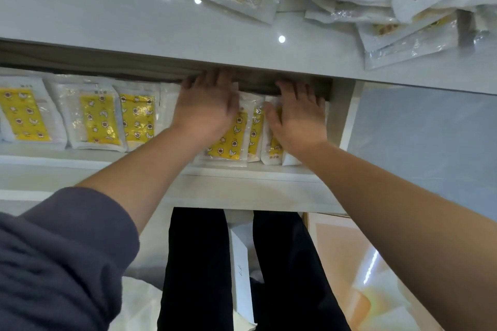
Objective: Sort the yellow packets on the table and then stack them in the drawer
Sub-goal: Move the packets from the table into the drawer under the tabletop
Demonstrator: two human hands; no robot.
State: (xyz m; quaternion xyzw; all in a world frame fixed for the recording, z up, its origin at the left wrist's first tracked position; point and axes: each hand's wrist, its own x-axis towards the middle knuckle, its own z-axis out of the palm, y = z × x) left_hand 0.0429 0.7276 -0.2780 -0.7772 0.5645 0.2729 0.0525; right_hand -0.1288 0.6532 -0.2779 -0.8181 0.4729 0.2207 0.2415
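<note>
Head view. The left hand (207, 107) and the right hand (298, 115) lie palm down with fingers straight and spread on the rightmost yellow packets (231, 142) in the open drawer (242, 173). Neither hand grasps anything, and the fingertips reach into the shadow beneath the edge of the table (107, 13). Both hands are slightly blurred. Probable risks: the packets under the palms overlap and lean rather than lie square, so uneven pressure would likely slide the glossy wrappers over one another and skew the row against the drawer's right wall. A stack built too high could catch on the table's underside when the drawer is closed, and fingers set so far back could be pinched there. To the left, further stacks (96, 118) sit side by side along the drawer, close together and squarer than the group under the hands. At upper right on the table, a loose pile (376, 0) of the same packets lies unsorted, overlapping at odd angles. Its lowest members lie near the front edge, where a nudge might drop them. Each packet is a flat, whitish, crinkled pouch with a yellow panel printed with small brown-and-white figures, and its film is reflective.
</note>
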